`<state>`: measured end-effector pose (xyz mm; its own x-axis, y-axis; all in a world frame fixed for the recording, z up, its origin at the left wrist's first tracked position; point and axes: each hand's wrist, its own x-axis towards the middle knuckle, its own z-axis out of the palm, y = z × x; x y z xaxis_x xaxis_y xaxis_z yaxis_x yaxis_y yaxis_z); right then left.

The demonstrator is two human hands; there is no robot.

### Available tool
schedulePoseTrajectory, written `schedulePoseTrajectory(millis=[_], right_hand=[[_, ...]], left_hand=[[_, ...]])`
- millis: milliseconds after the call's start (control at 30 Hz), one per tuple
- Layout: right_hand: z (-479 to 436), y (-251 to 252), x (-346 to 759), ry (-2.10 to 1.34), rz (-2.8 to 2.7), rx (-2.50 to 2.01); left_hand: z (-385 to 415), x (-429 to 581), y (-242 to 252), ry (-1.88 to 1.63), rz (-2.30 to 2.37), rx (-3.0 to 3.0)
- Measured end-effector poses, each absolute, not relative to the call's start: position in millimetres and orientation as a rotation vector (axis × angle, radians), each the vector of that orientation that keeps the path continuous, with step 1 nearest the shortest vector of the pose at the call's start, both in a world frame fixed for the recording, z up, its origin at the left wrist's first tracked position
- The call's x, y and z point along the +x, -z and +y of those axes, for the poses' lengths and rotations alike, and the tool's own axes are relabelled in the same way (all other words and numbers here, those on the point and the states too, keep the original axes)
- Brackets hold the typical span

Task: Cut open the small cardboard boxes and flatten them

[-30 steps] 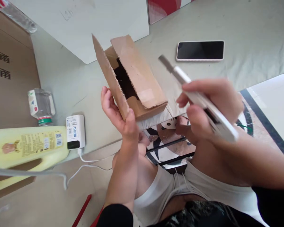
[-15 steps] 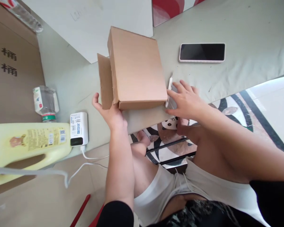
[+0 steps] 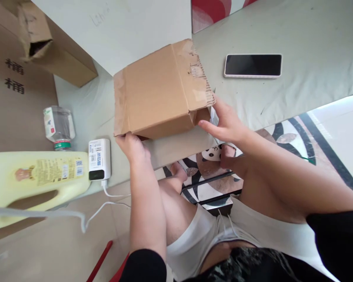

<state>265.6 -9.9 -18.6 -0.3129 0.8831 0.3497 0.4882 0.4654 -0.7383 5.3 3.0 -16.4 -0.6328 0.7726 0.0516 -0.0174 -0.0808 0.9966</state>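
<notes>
A brown cardboard box lies between my hands on the cloth-covered table. Worn tape and a ragged corrugated edge show on its right flap, and part of its near side looks open. My left hand is closed on the box's near left corner, fingers hidden beneath the cardboard. My right hand is at the right end, its thumb and fingers apart around the flap's edge and touching or nearly touching it. A white, slim cutter is mostly hidden between that hand and the box.
A phone lies at right. On the left are a clear bottle, a white power bank with a cable, and a yellow jug. Brown cartons stand at upper left, and a white panel behind the box.
The box has turned, so its taped flap now faces right. My left hand has shifted onto its near left corner. A brown carton now shows at upper left where a clear bottle was.
</notes>
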Motion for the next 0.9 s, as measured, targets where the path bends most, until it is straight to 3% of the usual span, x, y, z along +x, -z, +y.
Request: schedulePoseTrajectory(millis=[267,433,700,900], right_hand=[[1.4,34.5,251.3,-0.790,-1.844,-1.308],[3.9,33.6,251.3,-0.759,-1.634,-1.427],[-3.0,24.3,256.0,-0.821,-1.415,-1.166],[0.2,26.7,255.1,-0.869,-1.092,-1.201]], left_hand=[[2.3,10.6,21.4,-1.550,1.461,0.973],[9.8,2.0,20.2,-1.772,1.524,0.881],[4.1,-1.8,9.2,-1.816,1.468,0.876],[-7.5,-4.3,6.2,-1.649,1.294,0.984]])
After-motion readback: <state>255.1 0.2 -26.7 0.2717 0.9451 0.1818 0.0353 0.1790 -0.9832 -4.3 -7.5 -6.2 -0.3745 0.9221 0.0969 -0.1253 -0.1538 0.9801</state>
